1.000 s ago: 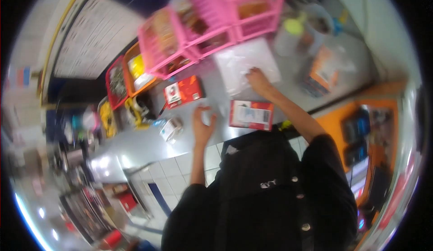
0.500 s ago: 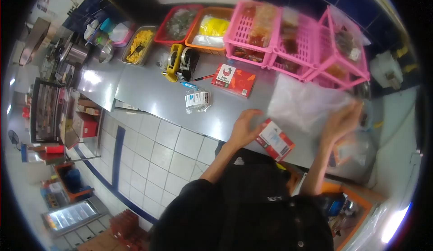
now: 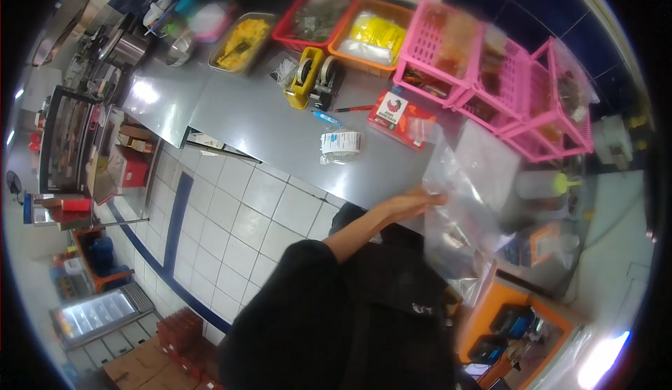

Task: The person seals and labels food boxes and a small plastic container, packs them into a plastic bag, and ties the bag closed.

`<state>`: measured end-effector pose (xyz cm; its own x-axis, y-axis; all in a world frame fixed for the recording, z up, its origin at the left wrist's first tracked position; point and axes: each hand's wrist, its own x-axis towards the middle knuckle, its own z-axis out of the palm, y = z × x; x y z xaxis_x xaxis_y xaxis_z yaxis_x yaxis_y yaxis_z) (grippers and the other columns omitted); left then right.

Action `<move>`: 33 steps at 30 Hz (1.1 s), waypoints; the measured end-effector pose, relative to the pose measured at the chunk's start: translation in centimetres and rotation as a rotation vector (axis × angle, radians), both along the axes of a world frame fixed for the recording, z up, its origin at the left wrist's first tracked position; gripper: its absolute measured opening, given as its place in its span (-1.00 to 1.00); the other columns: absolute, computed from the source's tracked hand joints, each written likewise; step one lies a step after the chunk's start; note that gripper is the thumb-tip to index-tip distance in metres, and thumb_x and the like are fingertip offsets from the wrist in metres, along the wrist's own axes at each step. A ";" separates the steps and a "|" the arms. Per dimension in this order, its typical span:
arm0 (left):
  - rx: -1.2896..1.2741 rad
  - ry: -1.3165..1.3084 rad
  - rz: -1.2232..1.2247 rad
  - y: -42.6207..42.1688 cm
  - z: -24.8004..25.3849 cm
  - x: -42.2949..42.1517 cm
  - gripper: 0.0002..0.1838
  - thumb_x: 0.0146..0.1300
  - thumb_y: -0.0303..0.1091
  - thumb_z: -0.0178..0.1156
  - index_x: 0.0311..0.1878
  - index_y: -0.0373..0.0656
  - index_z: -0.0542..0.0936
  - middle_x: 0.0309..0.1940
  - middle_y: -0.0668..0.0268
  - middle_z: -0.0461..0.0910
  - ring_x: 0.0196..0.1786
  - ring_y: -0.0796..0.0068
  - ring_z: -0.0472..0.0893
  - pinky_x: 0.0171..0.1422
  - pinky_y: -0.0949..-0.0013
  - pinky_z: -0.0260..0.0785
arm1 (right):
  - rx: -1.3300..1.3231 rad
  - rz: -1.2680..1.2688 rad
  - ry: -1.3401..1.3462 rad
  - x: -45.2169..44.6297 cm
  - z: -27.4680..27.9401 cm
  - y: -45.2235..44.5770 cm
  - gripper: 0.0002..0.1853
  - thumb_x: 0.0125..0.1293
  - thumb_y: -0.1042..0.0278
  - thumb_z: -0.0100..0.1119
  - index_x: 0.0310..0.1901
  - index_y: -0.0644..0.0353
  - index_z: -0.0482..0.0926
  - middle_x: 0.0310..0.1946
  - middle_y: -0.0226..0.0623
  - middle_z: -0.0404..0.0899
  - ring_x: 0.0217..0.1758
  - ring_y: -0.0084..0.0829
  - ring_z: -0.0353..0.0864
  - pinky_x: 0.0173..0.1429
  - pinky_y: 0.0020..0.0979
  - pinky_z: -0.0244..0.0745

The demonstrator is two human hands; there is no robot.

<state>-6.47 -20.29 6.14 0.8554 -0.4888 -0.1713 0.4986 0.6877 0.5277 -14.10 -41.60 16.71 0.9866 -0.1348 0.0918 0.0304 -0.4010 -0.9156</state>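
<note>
Left hand (image 3: pixel 413 205): here it is at the counter's edge, thumb and fingers pinched on the side of a clear plastic bag.
Right hand: no clear sight of it; spread or pinching, I cannot tell.
Clear plastic bag (image 3: pixel 455 218): right at the left fingertips, fanning out to that hand's right and dropping towards the person's body.
Bag's feel: looks very light, limp and slick, the sort of film that probably clings, creases and could tear if yanked.
Best hold: I'd call it the edge, a firm pinch either side of the mouth, though the mouth itself is hard to pick out.
Whitish plastic (image 3: pixel 500 155): lying flat on the steel counter (image 3: pixel 245 120), just beyond the left hand and to its right, partly behind the bag.
Red box (image 3: pixel 399 118): flat, straight beyond the left hand, near the bag's upper end; touching or apart, I can't say.
Labelled packet (image 3: pixel 341 145): over to the left hand's left, and farther out.
Yellow tape dispenser (image 3: pixel 299 89): farther again beyond the packet, a dark one right beside it.
Pink baskets (image 3: pixel 418 43): at the back, beyond the bag and the box.
</note>
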 end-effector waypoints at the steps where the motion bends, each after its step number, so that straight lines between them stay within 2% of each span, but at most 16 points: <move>1: 0.142 0.003 0.033 0.8 2.4 -0.6 -0.22 0.31 -0.07 0.33 0.46 -0.18 0.21 0.32 0.23 0.39 0.37 0.32 0.38 0.44 0.21 0.24 | -0.030 -0.018 -0.002 -0.8 -0.5 0.7 -0.80 0.48 0.33 0.06 -0.26 0.28 0.42 -0.44 -0.38 0.39 -0.33 -0.52 0.43 -0.22 -0.44 0.38; 4: 0.378 -0.095 0.101 4.4 6.6 -1.9 -0.42 0.34 -0.07 0.31 0.29 -0.21 0.44 0.09 0.29 0.55 0.18 0.41 0.50 0.28 0.30 0.34 | -0.111 -0.089 0.003 -3.0 -1.8 2.8 -0.81 0.47 0.33 0.08 -0.25 0.28 0.43 -0.42 -0.37 0.41 -0.32 -0.50 0.44 -0.21 -0.42 0.39; 6: 0.466 -0.188 0.143 7.0 6.2 -2.9 -0.51 0.35 -0.06 0.30 0.17 -0.22 0.54 -0.02 0.33 0.60 0.08 0.45 0.54 0.20 0.33 0.37 | -0.165 -0.128 -0.008 -4.0 -2.6 4.1 -0.81 0.47 0.33 0.08 -0.25 0.28 0.44 -0.41 -0.36 0.42 -0.32 -0.49 0.45 -0.21 -0.42 0.40; 8: 0.804 -0.444 0.086 9.2 4.5 -4.2 -0.62 0.38 -0.07 0.27 -0.02 -0.23 0.61 -0.22 0.43 0.62 -0.16 0.58 0.53 -0.03 0.40 0.38 | -0.232 -0.161 -0.017 -4.9 -3.3 5.2 -0.82 0.46 0.33 0.09 -0.24 0.28 0.45 -0.40 -0.36 0.43 -0.31 -0.48 0.45 -0.21 -0.41 0.40; 12: 0.767 -0.397 0.132 13.6 3.4 -6.7 -0.68 0.39 -0.11 0.26 -0.06 -0.21 0.60 -0.31 0.48 0.61 -0.31 0.67 0.49 -0.21 0.46 0.33 | -0.361 -0.213 -0.043 -5.9 -4.0 6.9 -0.82 0.46 0.33 0.11 -0.22 0.28 0.46 -0.38 -0.35 0.44 -0.30 -0.46 0.47 -0.20 -0.40 0.41; 14: 0.530 -0.076 0.106 14.7 2.7 -8.7 -0.65 0.36 -0.06 0.27 -0.18 -0.22 0.67 -0.40 0.44 0.64 -0.41 0.54 0.50 -0.34 0.37 0.35 | -0.413 -0.229 -0.064 -6.4 -4.3 7.0 -0.82 0.45 0.32 0.12 -0.22 0.27 0.47 -0.37 -0.34 0.45 -0.29 -0.45 0.48 -0.19 -0.39 0.42; 16: 0.629 -0.093 0.035 16.2 5.2 -8.7 -0.66 0.32 -0.11 0.31 -0.14 -0.24 0.68 -0.37 0.41 0.66 -0.39 0.50 0.53 -0.25 0.33 0.42 | -0.460 -0.236 -0.083 -6.4 -4.7 7.3 -0.82 0.45 0.32 0.13 -0.21 0.27 0.48 -0.36 -0.34 0.46 -0.29 -0.45 0.49 -0.19 -0.38 0.42; 18: 0.637 -0.498 0.329 16.8 5.3 -9.4 -0.65 0.28 -0.13 0.36 -0.11 -0.26 0.69 -0.33 0.40 0.68 -0.37 0.47 0.56 -0.14 0.28 0.46 | -0.515 -0.244 -0.090 -6.7 -5.0 7.6 -0.83 0.44 0.32 0.13 -0.20 0.27 0.48 -0.35 -0.33 0.47 -0.28 -0.44 0.49 -0.18 -0.37 0.43; 19: 0.628 -0.486 0.330 17.5 5.0 -9.8 -0.65 0.28 -0.13 0.36 -0.11 -0.26 0.69 -0.33 0.40 0.68 -0.37 0.47 0.56 -0.14 0.28 0.46 | -0.542 -0.247 -0.091 -6.9 -5.2 7.7 -0.83 0.44 0.32 0.14 -0.20 0.27 0.49 -0.35 -0.33 0.48 -0.28 -0.43 0.50 -0.18 -0.37 0.43; 21: 0.855 -0.786 0.051 19.2 4.6 -10.1 -0.66 0.24 -0.20 0.40 -0.10 -0.31 0.67 -0.35 0.31 0.69 -0.26 0.44 0.61 0.05 0.31 0.45 | -0.596 -0.251 -0.106 -7.1 -5.5 7.8 -0.83 0.43 0.32 0.15 -0.19 0.27 0.50 -0.34 -0.32 0.49 -0.27 -0.42 0.51 -0.18 -0.36 0.44; 25: 0.752 -0.542 -0.204 20.0 5.5 -10.3 -0.65 0.23 -0.18 0.41 -0.10 -0.30 0.68 -0.39 0.33 0.66 -0.29 0.48 0.62 -0.08 0.37 0.46 | -0.736 -0.276 -0.152 -7.0 -5.9 8.3 -0.82 0.43 0.32 0.16 -0.18 0.27 0.51 -0.31 -0.31 0.50 -0.26 -0.40 0.52 -0.17 -0.35 0.45; 27: 0.817 -0.106 -0.371 19.7 6.1 -9.5 -0.67 0.28 -0.21 0.38 -0.06 -0.30 0.68 -0.41 0.34 0.64 -0.33 0.55 0.63 -0.23 0.45 0.44 | -0.919 -0.286 -0.218 -7.0 -5.8 8.7 -0.82 0.42 0.32 0.17 -0.17 0.27 0.52 -0.30 -0.31 0.51 -0.25 -0.39 0.53 -0.16 -0.34 0.46; 29: 0.602 -0.162 -0.229 19.0 5.2 -9.5 -0.71 0.30 -0.23 0.37 -0.10 -0.29 0.68 -0.44 0.36 0.62 -0.37 0.61 0.59 -0.29 0.50 0.40 | -1.057 -0.274 -0.278 -6.5 -5.0 10.6 -0.82 0.42 0.31 0.18 -0.16 0.27 0.53 -0.29 -0.30 0.52 -0.25 -0.38 0.54 -0.16 -0.33 0.46; 30: 0.378 -0.194 -0.089 18.2 4.4 -9.5 -0.75 0.31 -0.25 0.35 -0.14 -0.28 0.69 -0.48 0.38 0.60 -0.42 0.66 0.56 -0.36 0.54 0.35 | -0.850 -0.179 -0.182 -6.6 -3.3 13.2 -0.79 0.43 0.30 0.17 -0.06 0.27 0.52 -0.20 -0.27 0.54 -0.21 -0.41 0.56 -0.13 -0.34 0.49; 32: 0.418 -0.212 -0.133 16.5 3.2 -9.4 -0.77 0.37 -0.23 0.30 -0.21 -0.24 0.68 -0.48 0.41 0.59 -0.43 0.67 0.52 -0.36 0.53 0.34 | -0.202 -0.001 0.221 -6.7 -0.9 17.7 -0.68 0.37 0.27 0.27 0.06 0.24 0.52 -0.09 -0.20 0.58 0.03 -0.33 0.57 0.05 -0.30 0.49; 33: 0.489 -0.205 -0.158 15.9 3.3 -9.3 -0.72 0.40 -0.16 0.27 -0.23 -0.21 0.67 -0.47 0.42 0.58 -0.42 0.68 0.51 -0.34 0.53 0.34 | 0.110 0.135 0.314 -7.1 -3.4 18.2 -0.68 0.39 0.27 0.25 0.09 0.22 0.53 -0.03 -0.19 0.58 0.07 -0.37 0.57 0.10 -0.33 0.49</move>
<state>-15.77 -4.39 9.48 0.8180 -0.5189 -0.2482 0.4292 0.2633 0.8640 -21.25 -23.41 13.36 0.9740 0.0068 -0.2264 -0.2131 -0.3115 -0.9260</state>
